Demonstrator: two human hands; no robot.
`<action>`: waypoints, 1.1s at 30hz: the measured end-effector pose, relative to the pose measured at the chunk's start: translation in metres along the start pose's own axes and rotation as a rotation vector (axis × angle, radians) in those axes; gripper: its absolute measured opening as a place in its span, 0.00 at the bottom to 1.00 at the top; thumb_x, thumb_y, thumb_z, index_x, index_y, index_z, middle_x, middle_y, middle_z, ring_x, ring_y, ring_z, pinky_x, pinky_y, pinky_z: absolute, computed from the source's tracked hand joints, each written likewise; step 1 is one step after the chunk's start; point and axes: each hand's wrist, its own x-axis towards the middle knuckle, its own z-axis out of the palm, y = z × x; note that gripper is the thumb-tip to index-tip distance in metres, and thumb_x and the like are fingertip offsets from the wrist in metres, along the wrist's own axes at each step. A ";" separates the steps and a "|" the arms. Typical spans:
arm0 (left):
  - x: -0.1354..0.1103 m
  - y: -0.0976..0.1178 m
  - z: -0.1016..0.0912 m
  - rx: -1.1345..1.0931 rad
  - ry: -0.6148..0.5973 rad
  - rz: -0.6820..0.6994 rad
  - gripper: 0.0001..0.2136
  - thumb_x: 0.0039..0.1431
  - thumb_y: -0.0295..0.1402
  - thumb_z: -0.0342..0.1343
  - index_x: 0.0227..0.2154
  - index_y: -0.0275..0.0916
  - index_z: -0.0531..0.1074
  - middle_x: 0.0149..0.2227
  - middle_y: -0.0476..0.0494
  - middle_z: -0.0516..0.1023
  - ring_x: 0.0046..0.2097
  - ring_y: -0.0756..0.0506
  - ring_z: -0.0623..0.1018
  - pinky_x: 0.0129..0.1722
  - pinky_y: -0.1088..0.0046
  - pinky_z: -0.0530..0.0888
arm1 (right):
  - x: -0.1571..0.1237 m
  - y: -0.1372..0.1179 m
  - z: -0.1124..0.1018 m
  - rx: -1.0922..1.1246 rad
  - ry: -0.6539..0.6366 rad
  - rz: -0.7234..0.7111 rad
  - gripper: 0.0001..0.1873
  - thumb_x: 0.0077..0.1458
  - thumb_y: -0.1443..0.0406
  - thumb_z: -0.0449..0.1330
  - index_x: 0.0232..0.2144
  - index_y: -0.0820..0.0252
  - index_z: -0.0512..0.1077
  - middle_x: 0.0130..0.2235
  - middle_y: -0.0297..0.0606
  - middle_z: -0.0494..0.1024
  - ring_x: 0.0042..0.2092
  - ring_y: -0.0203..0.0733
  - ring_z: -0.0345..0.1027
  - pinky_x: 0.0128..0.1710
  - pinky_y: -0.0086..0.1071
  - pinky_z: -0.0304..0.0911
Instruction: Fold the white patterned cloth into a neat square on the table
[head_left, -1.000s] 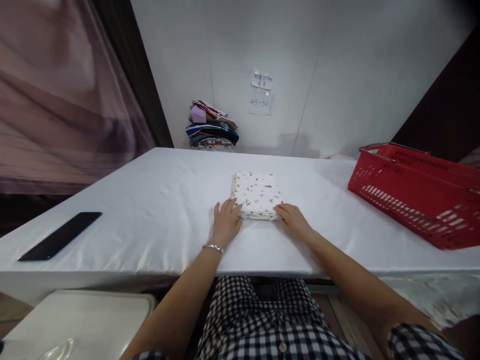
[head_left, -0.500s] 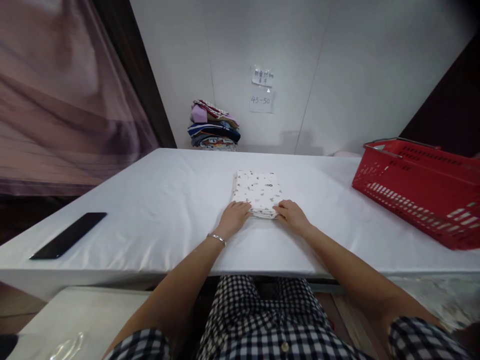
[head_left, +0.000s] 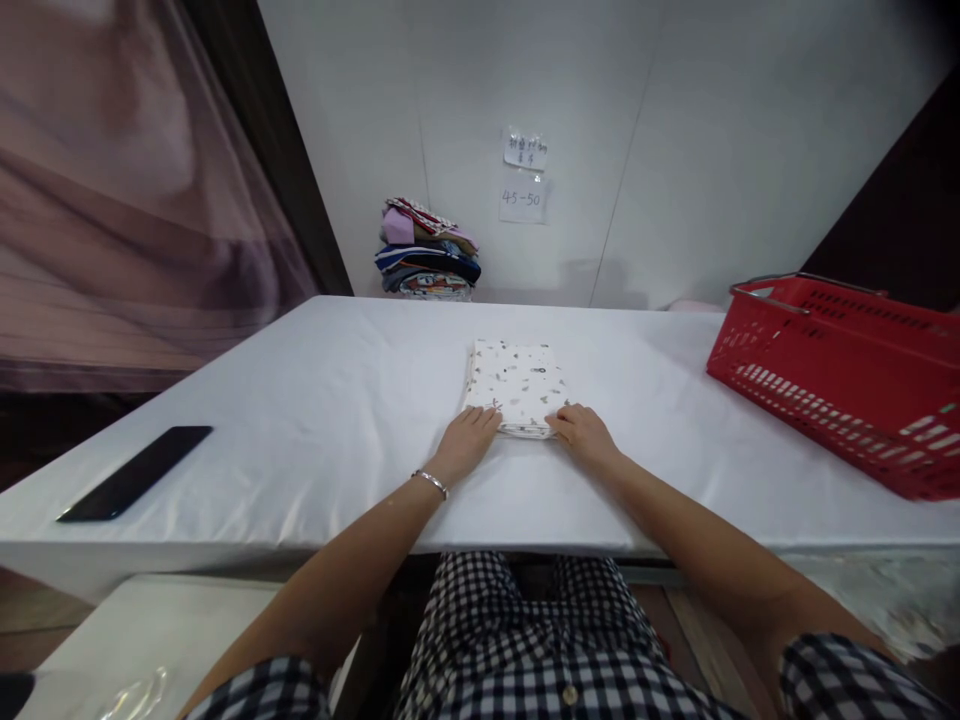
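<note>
Since left hand point(head_left: 466, 440) slid inward, fingers overlap near-left corner of folded printed cloth point(head_left: 517, 378), set back from front edge of worktop point(head_left: 360, 410); right hand point(head_left: 584, 433) touches near-right corner. Layers likely steadied both sides. Grips loosely curved; whether pinching, cannot tell.

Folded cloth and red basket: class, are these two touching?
Apart. The head view shows it: a wide stretch of white table cover lies between the folded cloth and the red basket.
</note>
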 end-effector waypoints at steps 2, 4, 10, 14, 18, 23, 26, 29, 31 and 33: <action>0.003 -0.002 -0.001 0.009 0.023 -0.038 0.15 0.63 0.24 0.43 0.50 0.38 0.66 0.52 0.40 0.72 0.52 0.44 0.71 0.51 0.64 0.68 | 0.003 0.000 -0.001 -0.014 0.006 0.022 0.17 0.62 0.68 0.46 0.43 0.56 0.74 0.38 0.41 0.74 0.38 0.42 0.61 0.36 0.34 0.51; 0.004 -0.003 0.001 0.016 0.032 -0.039 0.16 0.63 0.22 0.42 0.50 0.38 0.66 0.52 0.40 0.72 0.53 0.44 0.71 0.52 0.63 0.68 | 0.004 -0.001 0.001 -0.035 0.010 0.039 0.18 0.62 0.69 0.46 0.43 0.56 0.74 0.38 0.41 0.74 0.38 0.42 0.61 0.36 0.34 0.51; -0.009 0.000 0.008 -0.016 0.005 0.036 0.16 0.62 0.22 0.43 0.49 0.38 0.67 0.52 0.38 0.72 0.54 0.44 0.70 0.54 0.61 0.67 | -0.003 -0.005 0.007 -0.039 -0.063 0.011 0.15 0.61 0.69 0.49 0.45 0.55 0.72 0.40 0.41 0.73 0.41 0.44 0.60 0.38 0.34 0.51; -0.013 0.001 0.008 -0.012 0.025 0.009 0.16 0.62 0.22 0.43 0.51 0.37 0.66 0.53 0.38 0.72 0.55 0.44 0.69 0.55 0.60 0.66 | -0.004 -0.009 0.001 -0.036 -0.078 0.018 0.15 0.60 0.70 0.49 0.44 0.56 0.72 0.40 0.42 0.73 0.41 0.44 0.60 0.37 0.34 0.51; -0.010 0.001 0.008 -0.014 0.022 -0.044 0.17 0.62 0.22 0.44 0.51 0.40 0.66 0.52 0.39 0.72 0.54 0.43 0.70 0.54 0.60 0.67 | -0.001 -0.018 -0.010 -0.011 -0.087 0.041 0.15 0.59 0.71 0.49 0.45 0.59 0.71 0.41 0.43 0.73 0.42 0.45 0.61 0.39 0.35 0.52; -0.008 0.001 0.010 0.003 0.008 -0.093 0.17 0.61 0.21 0.44 0.51 0.39 0.67 0.53 0.39 0.72 0.54 0.42 0.70 0.53 0.61 0.68 | 0.008 -0.026 -0.015 0.040 -0.085 0.029 0.13 0.60 0.67 0.50 0.46 0.59 0.69 0.45 0.43 0.73 0.45 0.46 0.62 0.42 0.36 0.53; -0.007 0.002 0.006 -0.015 0.012 -0.079 0.17 0.61 0.21 0.44 0.50 0.38 0.67 0.52 0.38 0.72 0.54 0.43 0.70 0.54 0.61 0.66 | 0.012 -0.024 -0.010 0.063 -0.097 0.013 0.12 0.60 0.67 0.50 0.43 0.58 0.71 0.44 0.42 0.74 0.44 0.45 0.63 0.41 0.35 0.54; -0.004 0.006 -0.001 -0.053 -0.005 -0.061 0.17 0.61 0.25 0.45 0.53 0.38 0.65 0.54 0.39 0.71 0.56 0.43 0.68 0.55 0.60 0.64 | 0.012 -0.020 -0.007 0.080 -0.100 -0.023 0.12 0.61 0.66 0.50 0.43 0.58 0.71 0.44 0.42 0.75 0.44 0.45 0.63 0.41 0.35 0.54; 0.000 0.009 -0.003 -0.072 -0.021 -0.054 0.18 0.62 0.29 0.47 0.55 0.39 0.63 0.56 0.39 0.69 0.57 0.42 0.67 0.56 0.58 0.63 | 0.011 -0.016 -0.007 0.095 -0.105 -0.057 0.13 0.62 0.65 0.50 0.45 0.59 0.70 0.45 0.44 0.74 0.44 0.45 0.63 0.42 0.35 0.55; 0.006 0.010 -0.002 -0.084 -0.032 -0.048 0.17 0.62 0.32 0.48 0.54 0.39 0.64 0.57 0.39 0.68 0.58 0.41 0.66 0.57 0.57 0.61 | 0.010 -0.012 -0.009 0.108 -0.111 -0.079 0.14 0.62 0.65 0.50 0.46 0.60 0.70 0.45 0.44 0.74 0.44 0.45 0.63 0.42 0.36 0.55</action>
